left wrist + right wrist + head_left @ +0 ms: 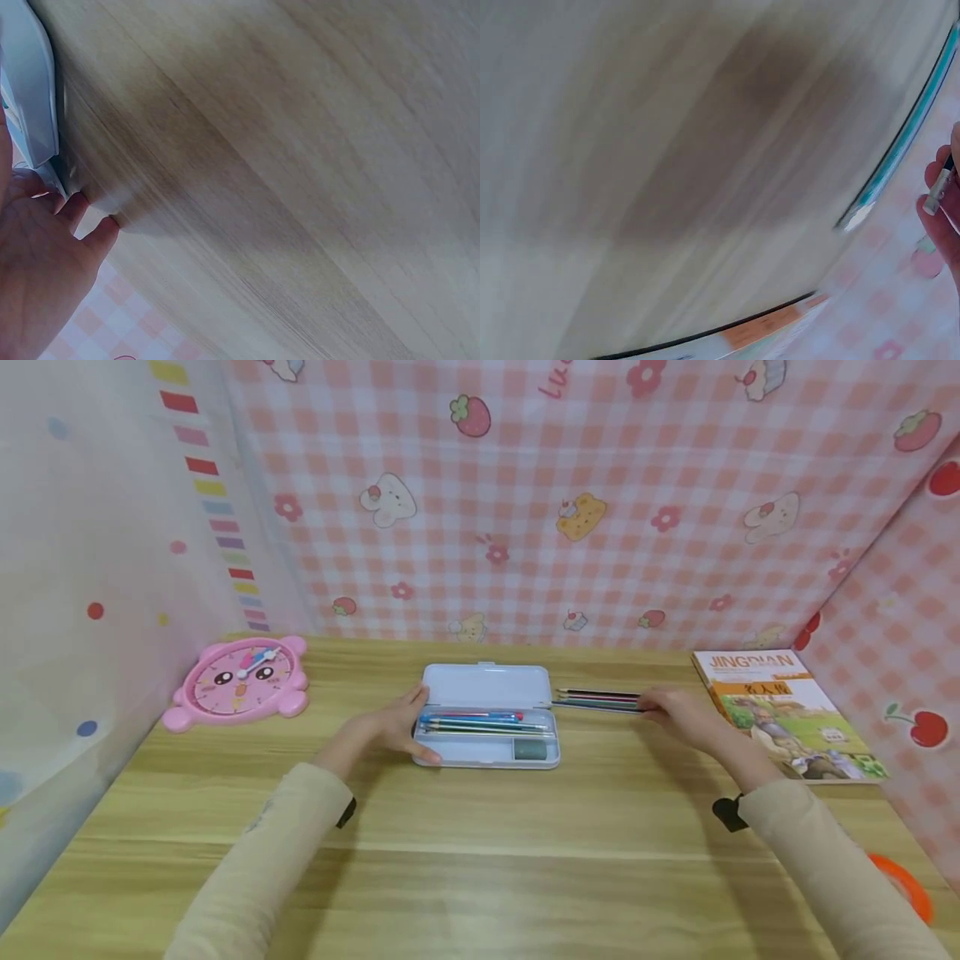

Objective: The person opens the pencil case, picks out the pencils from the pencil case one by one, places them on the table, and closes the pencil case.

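Observation:
A white pencil case [463,750] lies with its lid raised toward the back. My left hand [396,723] holds its left end, thumb on the front corner; in the left wrist view some fingers [99,238] reach past it over the table. Inside are a blue-and-red pen [472,717], several pencils [487,728] and a dark green eraser [530,749]. Right of the case lie several dark, pink and teal pencils [600,700]. My right hand [678,717] pinches a pencil [939,187] at its silver end, while a teal pencil [901,154] lies apart in the right wrist view.
A pink toy clock [242,681] with a bear face is at the back left. Books [787,714] are stacked behind the right forearm. Some orange round object [903,887] sits at the right front. Patterned cloth walls [525,568] border the wooden table [480,860].

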### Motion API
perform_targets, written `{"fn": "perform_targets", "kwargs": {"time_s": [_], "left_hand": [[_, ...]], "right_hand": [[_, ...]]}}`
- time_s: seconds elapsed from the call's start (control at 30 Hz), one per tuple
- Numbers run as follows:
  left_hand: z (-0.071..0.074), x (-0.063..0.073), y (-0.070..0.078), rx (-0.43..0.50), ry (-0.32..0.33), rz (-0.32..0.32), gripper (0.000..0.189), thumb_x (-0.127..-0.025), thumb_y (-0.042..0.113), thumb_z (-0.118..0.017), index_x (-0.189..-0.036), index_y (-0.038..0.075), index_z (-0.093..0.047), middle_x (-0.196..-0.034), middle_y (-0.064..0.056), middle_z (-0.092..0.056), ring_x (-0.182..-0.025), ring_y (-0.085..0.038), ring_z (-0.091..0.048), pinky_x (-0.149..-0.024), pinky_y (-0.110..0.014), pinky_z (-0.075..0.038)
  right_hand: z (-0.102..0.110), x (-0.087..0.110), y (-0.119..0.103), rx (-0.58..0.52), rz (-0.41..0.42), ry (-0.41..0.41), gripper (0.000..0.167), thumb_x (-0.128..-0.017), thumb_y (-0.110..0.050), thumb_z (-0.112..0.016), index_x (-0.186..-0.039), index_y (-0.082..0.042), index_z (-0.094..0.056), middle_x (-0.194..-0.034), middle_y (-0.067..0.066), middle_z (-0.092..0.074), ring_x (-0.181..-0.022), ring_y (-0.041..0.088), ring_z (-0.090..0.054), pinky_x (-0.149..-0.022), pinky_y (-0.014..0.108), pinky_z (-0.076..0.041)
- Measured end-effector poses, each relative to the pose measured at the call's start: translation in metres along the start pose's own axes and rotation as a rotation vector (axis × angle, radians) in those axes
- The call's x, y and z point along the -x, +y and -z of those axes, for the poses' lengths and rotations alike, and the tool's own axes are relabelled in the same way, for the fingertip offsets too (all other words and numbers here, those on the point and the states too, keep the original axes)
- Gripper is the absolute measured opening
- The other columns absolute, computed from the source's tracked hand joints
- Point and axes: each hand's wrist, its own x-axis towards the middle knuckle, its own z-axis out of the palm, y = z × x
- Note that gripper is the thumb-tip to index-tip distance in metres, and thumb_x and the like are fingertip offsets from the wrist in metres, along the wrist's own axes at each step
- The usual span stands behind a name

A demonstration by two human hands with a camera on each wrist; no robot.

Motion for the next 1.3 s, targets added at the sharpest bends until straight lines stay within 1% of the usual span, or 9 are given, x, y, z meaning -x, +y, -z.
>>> {"fn": "perform_targets", "kwargs": {"time_s": [0.2,0.4,0.53,0.73,0.87,1.03,1.13,1.2,1.3], "left_hand": [[0.002,0.001,-0.001,-0.017,0.000,-0.002,0.123,-0.069,0.055,-0.070,-0.144,-0.003,0.009,-0.152,-0.018,0.015,-0.141,-0.033,0.009,-0.116,-0.046,-0.006],[0.002,0.002,0.000,-0.027,0.003,0.008,0.125,-0.068,0.058,-0.070,-0.144,-0.003,0.008,-0.152,-0.018,0.013,-0.142,-0.033,0.007,-0.116,-0.045,-0.006],[0.001,0.003,-0.001,-0.031,0.007,0.004,0.124,-0.068,0.057,-0.071,-0.144,-0.003,0.007,-0.152,-0.018,0.013,-0.142,-0.033,0.007,-0.116,-0.045,-0.006],[0.000,0.002,-0.002,-0.024,0.012,-0.008,0.123,-0.069,0.055,-0.071,-0.144,-0.003,0.008,-0.152,-0.019,0.015,-0.141,-0.033,0.008,-0.116,-0.046,-0.006],[0.000,0.001,-0.001,-0.019,0.014,-0.007,0.122,-0.069,0.054,-0.071,-0.144,-0.002,0.008,-0.152,-0.018,0.015,-0.142,-0.032,0.009,-0.116,-0.045,-0.006],[0.000,0.001,0.000,-0.028,0.015,-0.003,0.123,-0.069,0.055,-0.071,-0.144,-0.002,0.008,-0.152,-0.018,0.014,-0.142,-0.032,0.008,-0.116,-0.046,-0.006],[0.000,0.001,0.000,-0.037,0.014,0.005,0.123,-0.069,0.056,-0.070,-0.144,-0.002,0.008,-0.153,-0.017,0.014,-0.142,-0.031,0.008,-0.116,-0.044,-0.007],[0.000,0.002,0.000,-0.037,0.014,0.008,0.123,-0.069,0.056,-0.070,-0.145,-0.001,0.008,-0.153,-0.017,0.014,-0.142,-0.031,0.008,-0.116,-0.044,-0.007],[0.000,0.002,-0.001,-0.034,0.016,0.001,0.123,-0.069,0.056,-0.070,-0.144,-0.002,0.007,-0.153,-0.018,0.013,-0.142,-0.033,0.006,-0.115,-0.046,-0.008]], "right_hand": [[0.002,0.015,0.018,0.077,-0.080,0.018,0.007,-0.083,-0.003,-0.063,-0.089,-0.002,-0.065,-0.085,0.012,-0.066,-0.079,0.029,-0.063,-0.070,0.044,-0.051],[-0.005,0.019,0.028,0.076,-0.075,0.045,0.006,-0.082,-0.001,-0.064,-0.087,-0.002,-0.065,-0.086,0.014,-0.063,-0.082,0.031,-0.061,-0.072,0.046,-0.050],[-0.007,0.016,0.029,0.089,-0.062,0.056,0.005,-0.081,-0.002,-0.064,-0.085,-0.003,-0.067,-0.083,0.010,-0.062,-0.079,0.029,-0.061,-0.071,0.044,-0.051],[-0.005,0.013,0.027,0.140,-0.086,0.006,0.009,-0.083,-0.003,-0.062,-0.089,-0.005,-0.069,-0.084,0.008,-0.062,-0.079,0.029,-0.062,-0.071,0.044,-0.051],[-0.006,0.012,0.026,0.163,-0.081,0.002,0.009,-0.082,-0.002,-0.063,-0.087,-0.004,-0.071,-0.082,0.009,-0.061,-0.076,0.027,-0.062,-0.071,0.042,-0.051],[-0.008,0.010,0.025,0.089,-0.088,-0.008,0.007,-0.079,0.000,-0.065,-0.079,-0.003,-0.070,-0.073,0.006,-0.060,-0.068,0.021,-0.059,-0.066,0.036,-0.051],[-0.009,0.007,0.025,0.111,-0.096,-0.036,0.006,-0.078,0.001,-0.065,-0.078,-0.002,-0.070,-0.075,0.007,-0.062,-0.070,0.023,-0.061,-0.066,0.036,-0.052],[-0.009,0.005,0.025,0.176,-0.084,-0.058,0.006,-0.078,0.001,-0.066,-0.080,-0.002,-0.071,-0.078,0.008,-0.063,-0.072,0.025,-0.062,-0.067,0.037,-0.052],[-0.009,0.002,0.024,0.170,-0.129,-0.089,0.005,-0.079,-0.002,-0.066,-0.082,-0.001,-0.070,-0.080,0.010,-0.064,-0.076,0.027,-0.063,-0.070,0.041,-0.052]]}}
